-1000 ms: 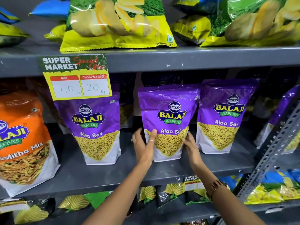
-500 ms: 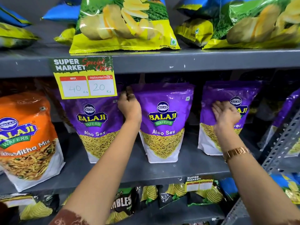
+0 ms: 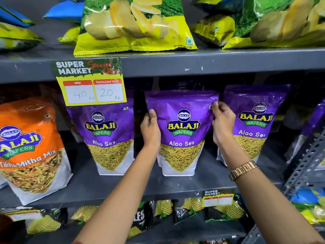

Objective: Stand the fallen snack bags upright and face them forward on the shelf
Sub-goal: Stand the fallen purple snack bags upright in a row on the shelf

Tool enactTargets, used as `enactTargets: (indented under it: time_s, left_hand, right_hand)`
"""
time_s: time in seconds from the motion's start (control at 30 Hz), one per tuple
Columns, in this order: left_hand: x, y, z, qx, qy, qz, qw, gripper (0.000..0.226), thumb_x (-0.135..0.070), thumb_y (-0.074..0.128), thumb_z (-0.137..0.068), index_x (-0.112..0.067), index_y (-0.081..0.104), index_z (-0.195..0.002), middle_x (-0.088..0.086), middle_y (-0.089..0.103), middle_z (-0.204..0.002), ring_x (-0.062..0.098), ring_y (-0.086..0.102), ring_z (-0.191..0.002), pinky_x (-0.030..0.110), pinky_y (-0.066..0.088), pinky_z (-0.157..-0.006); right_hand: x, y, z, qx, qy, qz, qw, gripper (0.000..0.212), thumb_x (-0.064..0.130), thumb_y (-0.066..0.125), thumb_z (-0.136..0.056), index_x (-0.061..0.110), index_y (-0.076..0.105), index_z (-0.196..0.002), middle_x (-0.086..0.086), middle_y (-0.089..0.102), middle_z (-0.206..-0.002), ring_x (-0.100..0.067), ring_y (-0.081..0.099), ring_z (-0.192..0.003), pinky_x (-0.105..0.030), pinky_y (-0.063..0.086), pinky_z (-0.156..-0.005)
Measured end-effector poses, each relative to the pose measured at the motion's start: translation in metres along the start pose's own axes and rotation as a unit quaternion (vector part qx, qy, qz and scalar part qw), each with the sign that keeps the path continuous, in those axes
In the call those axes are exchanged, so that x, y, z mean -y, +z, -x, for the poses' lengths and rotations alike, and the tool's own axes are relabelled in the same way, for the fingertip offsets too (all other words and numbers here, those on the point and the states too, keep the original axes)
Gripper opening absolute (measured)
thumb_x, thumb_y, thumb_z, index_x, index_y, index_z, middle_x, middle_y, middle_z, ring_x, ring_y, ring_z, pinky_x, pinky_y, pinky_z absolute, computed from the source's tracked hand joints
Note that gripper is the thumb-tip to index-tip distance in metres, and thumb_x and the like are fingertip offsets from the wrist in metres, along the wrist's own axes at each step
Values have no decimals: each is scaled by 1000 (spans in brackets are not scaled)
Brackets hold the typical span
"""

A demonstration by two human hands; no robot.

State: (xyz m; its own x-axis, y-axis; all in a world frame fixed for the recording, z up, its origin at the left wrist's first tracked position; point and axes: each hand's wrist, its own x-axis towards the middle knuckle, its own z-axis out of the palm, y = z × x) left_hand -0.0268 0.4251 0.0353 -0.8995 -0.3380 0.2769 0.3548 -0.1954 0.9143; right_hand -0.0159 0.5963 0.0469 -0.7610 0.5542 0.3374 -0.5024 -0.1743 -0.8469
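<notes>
The grey metal shelf [image 3: 98, 184] is flat and scuffed, with a second painted board above it carrying glossy green-and-yellow chip bags [image 3: 135, 25] that lie on their backs. On the middle board stands a row of pouches. The largest in view, an orange pouch [image 3: 29, 147] at the far left, leans slightly and shows a clear window of mixed sev. Three purple pouches follow — shiny film, flat-bottomed, white at the base, each with a curved window of thin yellow strands. The left pouch [image 3: 109, 138] stands upright facing forward, its top partly behind a yellow price tag [image 3: 91, 81] hung from the upper board. The middle pouch [image 3: 181, 134] also stands upright, label forward, its sealed top crinkled. The right pouch [image 3: 253, 124] stands just beside it, front out.

The left hand [image 3: 150, 129] clasps the middle pouch's left edge, thumb on the front. The right hand [image 3: 222, 124] pinches its upper right edge — a gold watch [image 3: 243, 170] circles that wrist.
</notes>
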Motion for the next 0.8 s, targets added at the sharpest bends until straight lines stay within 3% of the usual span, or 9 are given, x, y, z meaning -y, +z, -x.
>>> enactTargets:
  time_s: [0.13, 0.23, 0.37, 0.43, 0.5, 0.53, 0.6, 0.67, 0.8]
  left_hand:
    - [3, 3, -5, 12, -1, 19, 1000, 28, -24, 42, -94, -23, 56, -69, -12, 53, -73, -3, 43, -71, 6, 40, -62]
    - [14, 0, 1, 50, -29, 38, 998, 24, -31, 41, -94, -25, 62, -86, -14, 61, -87, -7, 53, -79, 3, 44, -68]
    - [54, -17, 26, 164, -144, 26, 975, 48, -51, 35, -89, -18, 50, -120, 6, 55, -130, 18, 54, -116, 39, 39, -105]
    - [73, -26, 48, 179, -158, -34, 971, 45, -53, 36, -88, -24, 42, -122, 2, 50, -133, 8, 52, -109, 31, 36, -105]
    - [80, -29, 65, 172, -149, -57, 972, 66, -69, 41, -76, -28, 33, -128, -4, 49, -130, 1, 48, -104, 11, 36, -93]
    - [81, -29, 70, 169, -139, -58, 974, 88, -82, 43, -60, -29, 30, -129, -6, 48, -127, 3, 47, -107, 10, 36, -93]
    - [85, -25, 71, 161, -127, -44, 978, 118, -93, 45, -35, -27, 27, -131, -2, 44, -128, 12, 45, -117, 25, 33, -105]
    - [82, -20, 71, 155, -126, -32, 979, 132, -93, 47, -31, -17, 23, -136, 5, 42, -133, 18, 42, -123, 33, 31, -109]
    - [80, -15, 73, 143, -127, -7, 981, 140, -90, 52, -31, -10, 17, -141, 13, 32, -149, 23, 36, -134, 32, 31, -110]
  right_hand:
    - [0, -2, -6, -34, -16, -38, 999, 28, 5, 46, -93, 18, 54, -70, 19, 61, -48, 7, 49, -52, -14, 38, -66]
    - [-2, -3, -7, -18, -2, -34, 999, 27, 13, 42, -96, 22, 56, -74, 20, 66, -58, 1, 53, -68, -21, 41, -78]
    - [-27, -17, 8, -5, 108, -46, 993, 37, 34, 34, -98, 12, 56, -117, -1, 65, -114, -17, 57, -110, -27, 46, -97]
    - [-51, -27, 25, -14, 172, -10, 985, 49, 43, 32, -96, 11, 50, -128, -4, 60, -122, -19, 55, -115, -29, 48, -95]
    - [-74, -34, 40, -4, 220, 3, 975, 52, 47, 30, -95, 13, 50, -128, -7, 55, -132, -21, 52, -121, -39, 40, -107]
    - [-82, -36, 45, 7, 236, 4, 972, 52, 48, 30, -95, 14, 50, -128, -8, 54, -134, -21, 52, -121, -40, 37, -110]
    - [-91, -36, 50, 10, 249, 23, 968, 56, 52, 29, -93, 14, 50, -128, -8, 56, -132, -19, 54, -116, -38, 38, -107]
    - [-93, -33, 50, -3, 246, 40, 968, 54, 54, 30, -92, 17, 56, -121, -9, 60, -125, -18, 57, -106, -34, 42, -100]
    - [-97, -31, 46, -6, 242, 71, 968, 53, 56, 28, -91, 20, 59, -115, -10, 62, -121, -19, 58, -104, -34, 44, -96]
